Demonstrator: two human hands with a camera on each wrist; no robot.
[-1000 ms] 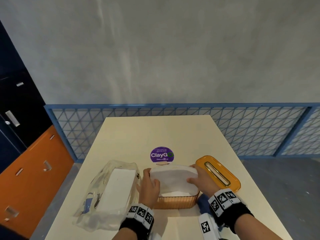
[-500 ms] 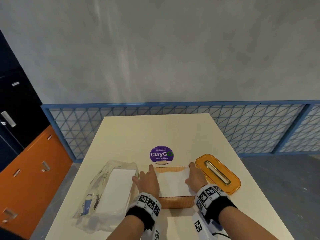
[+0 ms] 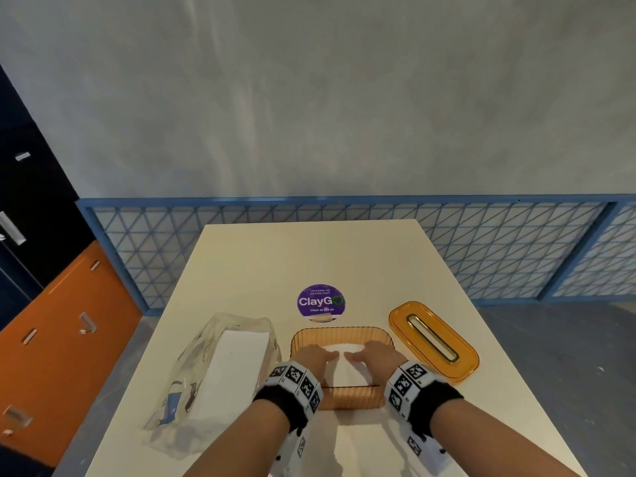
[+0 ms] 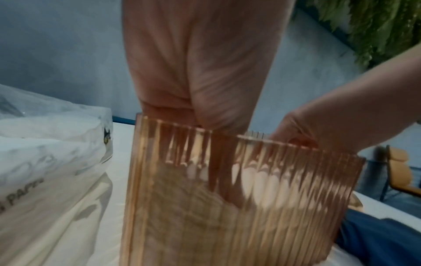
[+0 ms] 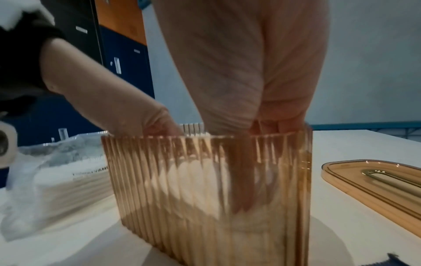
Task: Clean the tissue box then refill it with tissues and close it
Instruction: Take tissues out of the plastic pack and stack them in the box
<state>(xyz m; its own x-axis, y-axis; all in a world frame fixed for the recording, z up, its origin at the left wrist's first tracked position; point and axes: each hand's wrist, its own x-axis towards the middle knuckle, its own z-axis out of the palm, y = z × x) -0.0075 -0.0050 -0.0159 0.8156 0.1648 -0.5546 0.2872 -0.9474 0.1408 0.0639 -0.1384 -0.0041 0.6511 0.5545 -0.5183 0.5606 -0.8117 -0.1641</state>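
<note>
The amber ribbed tissue box [image 3: 340,333] stands open on the table, near its front edge. A white stack of tissues [image 3: 344,371] lies inside it. Both my hands reach down into the box. My left hand [image 3: 316,356] and right hand [image 3: 373,354] press flat on the tissues with straight fingers, fingertips almost meeting. Through the ribbed wall [image 4: 239,207] the left wrist view shows my left hand [image 4: 198,72] going in from above. In the right wrist view my right hand [image 5: 246,72] reaches into the box [image 5: 205,180] likewise. The amber lid [image 3: 433,340], with its gold slot, lies to the right of the box.
A clear plastic pack [image 3: 223,366] with more white tissues lies left of the box. A purple ClayGo sticker [image 3: 321,301] sits just behind it. A dark blue cloth [image 4: 376,239] lies on the table in front of the box. A blue mesh railing [image 3: 344,201] stands behind the table.
A second ago both hands held the tissue stack above the box. They have pushed it down inside and moved towards each other on top of it.
</note>
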